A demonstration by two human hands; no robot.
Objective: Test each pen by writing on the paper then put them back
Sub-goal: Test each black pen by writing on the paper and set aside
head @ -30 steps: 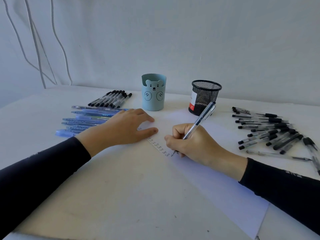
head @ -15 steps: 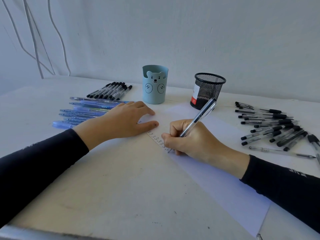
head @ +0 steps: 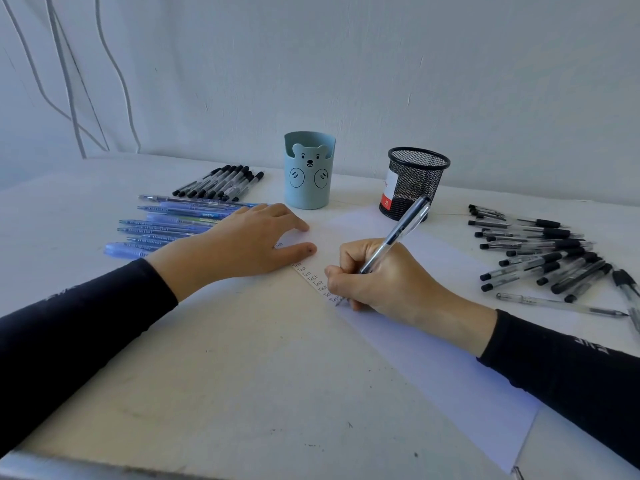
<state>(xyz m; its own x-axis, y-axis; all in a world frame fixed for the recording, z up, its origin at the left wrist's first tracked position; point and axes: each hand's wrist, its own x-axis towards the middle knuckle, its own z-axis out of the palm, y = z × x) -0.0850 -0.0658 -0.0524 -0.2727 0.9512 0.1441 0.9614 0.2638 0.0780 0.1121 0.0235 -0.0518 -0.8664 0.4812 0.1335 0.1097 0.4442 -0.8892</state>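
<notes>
White paper (head: 433, 358) is carrying a column of "Test" marks (head: 311, 276), so several pens look done; loose pens (head: 540, 251) are lying either side, some perhaps untested. Right hand (head: 384, 282) is pinching a clear pen (head: 398, 233), tip touching the sheet at the column's foot. Left hand (head: 242, 247) is lying flat, fingers straight, pinning the paper. Both are holding position as half a second ago.

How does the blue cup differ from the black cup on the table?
The blue cup has solid walls with a bear face in front; the black cup is see-through wire mesh. The blue cup's rim dips around the bear's head; the black cup's rim is an even ring. Only the black cup shows a red and white label. Both stand upright, with no pen sticking out.
</notes>
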